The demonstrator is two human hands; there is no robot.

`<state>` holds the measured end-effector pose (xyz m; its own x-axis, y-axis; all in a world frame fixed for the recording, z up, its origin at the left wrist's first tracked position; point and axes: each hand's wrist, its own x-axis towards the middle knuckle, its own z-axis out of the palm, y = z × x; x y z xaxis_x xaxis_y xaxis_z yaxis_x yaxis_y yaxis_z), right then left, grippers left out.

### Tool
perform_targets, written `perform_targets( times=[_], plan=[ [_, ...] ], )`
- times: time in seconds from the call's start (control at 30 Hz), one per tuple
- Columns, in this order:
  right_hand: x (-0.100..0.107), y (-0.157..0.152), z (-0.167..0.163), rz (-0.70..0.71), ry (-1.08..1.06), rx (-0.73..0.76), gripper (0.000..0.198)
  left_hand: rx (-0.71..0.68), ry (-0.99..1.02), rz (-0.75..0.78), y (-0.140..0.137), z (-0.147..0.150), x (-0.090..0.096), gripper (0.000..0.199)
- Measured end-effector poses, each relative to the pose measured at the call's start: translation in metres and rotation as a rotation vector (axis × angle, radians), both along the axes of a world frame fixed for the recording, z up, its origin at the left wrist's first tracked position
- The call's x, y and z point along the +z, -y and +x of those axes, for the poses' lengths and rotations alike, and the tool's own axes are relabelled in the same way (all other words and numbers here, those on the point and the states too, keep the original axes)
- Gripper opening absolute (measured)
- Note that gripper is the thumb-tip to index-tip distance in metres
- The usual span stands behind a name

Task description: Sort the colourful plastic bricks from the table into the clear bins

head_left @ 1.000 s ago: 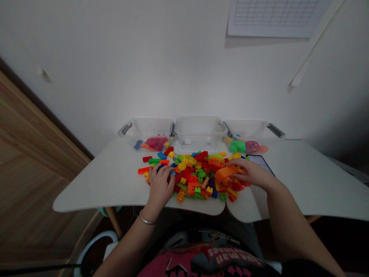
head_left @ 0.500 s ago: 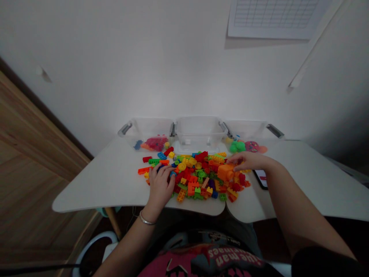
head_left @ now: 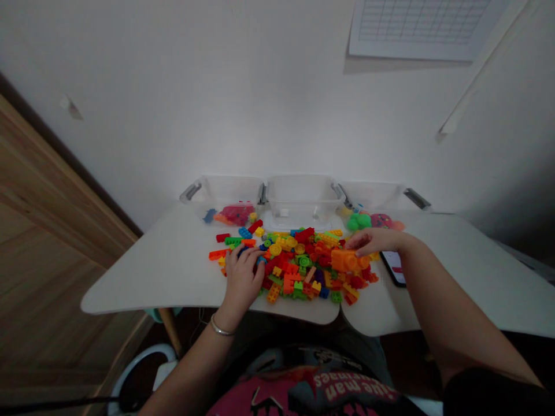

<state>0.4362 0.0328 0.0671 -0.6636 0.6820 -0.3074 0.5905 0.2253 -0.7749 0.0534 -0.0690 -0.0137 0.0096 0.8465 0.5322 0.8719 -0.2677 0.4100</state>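
Observation:
A heap of colourful plastic building bricks (head_left: 290, 283) spreads over the middle of the white table. My right hand (head_left: 373, 241) pinches a large orange building brick (head_left: 343, 260) just above the right side of the heap. Its round studs point towards the lower right. At the heap's left side my left hand (head_left: 243, 273) rests with fingers spread over the bricks, touching them. Dark blue pieces show beside its fingers; what lies under the palm is hidden.
Behind the heap stand three clear plastic bins: a left bin (head_left: 232, 188) with pink and orange toys, a middle bin (head_left: 303, 188), and a right bin (head_left: 377, 190) with green and pink toys. A phone (head_left: 395, 269) lies by my right forearm. The white table (head_left: 143, 271) has a front seam.
The orange brick has turned in my right hand, so its studs now face more to the right. My left hand stays on the heap.

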Motion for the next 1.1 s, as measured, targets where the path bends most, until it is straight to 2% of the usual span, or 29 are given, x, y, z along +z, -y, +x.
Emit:
perform_targets(
  times=[0.3, 0.6, 0.8, 0.97, 1.1],
  plan=[
    [0.007, 0.003, -0.003, -0.081, -0.009, 0.008, 0.039, -0.003, -0.015, 0.006, 0.0, 0.0, 0.001, 0.026],
    [0.003, 0.0, 0.005, -0.105, 0.005, -0.02, 0.053, -0.007, -0.028, -0.006, 0.0, 0.0, 0.001, 0.027],
    [0.001, -0.002, 0.009, -0.128, -0.027, -0.043, 0.055, -0.004, -0.033, 0.001, 0.0, -0.001, 0.001, 0.026],
    [0.007, 0.002, 0.002, -0.082, 0.01, -0.07, 0.05, -0.009, -0.037, 0.014, 0.0, -0.002, 0.001, 0.026],
    [0.029, 0.009, -0.008, 0.045, 0.004, -0.143, 0.051, -0.008, -0.036, 0.024, -0.001, -0.001, 0.0, 0.025]
  ],
)
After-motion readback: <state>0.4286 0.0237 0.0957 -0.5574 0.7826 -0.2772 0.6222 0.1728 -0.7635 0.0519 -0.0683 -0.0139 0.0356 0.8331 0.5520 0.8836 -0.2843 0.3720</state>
